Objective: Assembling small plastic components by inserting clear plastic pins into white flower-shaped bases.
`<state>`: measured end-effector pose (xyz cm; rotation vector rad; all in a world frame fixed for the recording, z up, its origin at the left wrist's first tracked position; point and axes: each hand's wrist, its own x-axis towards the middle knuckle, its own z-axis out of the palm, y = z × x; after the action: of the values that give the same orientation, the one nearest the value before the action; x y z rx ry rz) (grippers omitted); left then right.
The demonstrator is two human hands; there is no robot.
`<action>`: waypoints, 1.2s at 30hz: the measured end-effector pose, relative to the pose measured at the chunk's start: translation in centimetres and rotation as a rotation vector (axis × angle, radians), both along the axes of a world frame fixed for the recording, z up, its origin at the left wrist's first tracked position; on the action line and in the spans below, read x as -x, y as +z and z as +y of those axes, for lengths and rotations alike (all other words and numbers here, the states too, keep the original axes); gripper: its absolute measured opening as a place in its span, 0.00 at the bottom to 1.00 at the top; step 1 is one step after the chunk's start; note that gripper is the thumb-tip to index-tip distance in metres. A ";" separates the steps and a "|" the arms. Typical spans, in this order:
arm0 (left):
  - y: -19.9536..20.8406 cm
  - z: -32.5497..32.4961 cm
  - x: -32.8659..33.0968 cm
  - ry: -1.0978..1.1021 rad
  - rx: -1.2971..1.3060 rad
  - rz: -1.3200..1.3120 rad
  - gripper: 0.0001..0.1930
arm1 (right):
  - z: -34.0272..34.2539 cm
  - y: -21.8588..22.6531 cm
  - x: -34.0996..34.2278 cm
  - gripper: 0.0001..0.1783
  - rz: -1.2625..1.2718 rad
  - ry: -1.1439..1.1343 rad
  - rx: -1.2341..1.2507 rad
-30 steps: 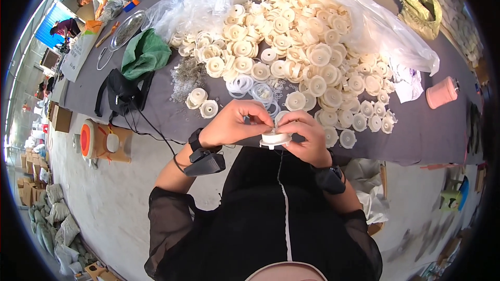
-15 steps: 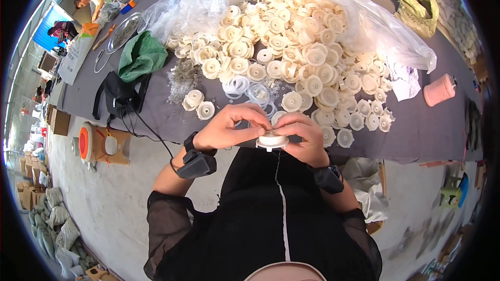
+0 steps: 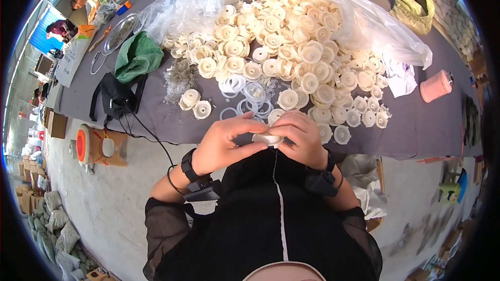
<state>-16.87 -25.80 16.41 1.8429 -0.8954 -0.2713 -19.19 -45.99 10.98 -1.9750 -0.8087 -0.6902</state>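
Both my hands are together at the table's near edge, around a round cream-white plastic part [image 3: 267,139] with a flanged rim. My left hand [image 3: 224,143] curves around its left side, the thumb at the lower rim and the fingers above. From the right, my right hand [image 3: 299,138] grips it between thumb and fingers. The fingers partly hide the part's top. Just beyond the hands lie translucent white rings [image 3: 254,91] and another round part [image 3: 287,99]. A large heap of similar cream plastic parts [image 3: 291,36] spreads over the table behind.
Two loose round parts [image 3: 202,109] sit left of the rings, near a pile of tiny clear and metallic pieces [image 3: 180,75]. A black device with a cable [image 3: 119,93], green cloth [image 3: 138,57], clear plastic bags [image 3: 203,5] and a pink thread spool [image 3: 436,86] surround the heap.
My left hand has shifted slightly left and lower, its fingers spread wider around the part. The held part has tilted. The whole view has shifted a little.
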 end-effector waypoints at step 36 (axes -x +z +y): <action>-8.9 -0.7 -10.2 0.393 -0.152 -0.338 0.08 | -6.5 -2.5 -5.9 0.28 0.402 -0.628 -0.419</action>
<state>-6.70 -26.48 7.47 2.2000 -0.7279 0.2296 -13.27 -52.51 8.47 -1.8727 0.2078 -0.7050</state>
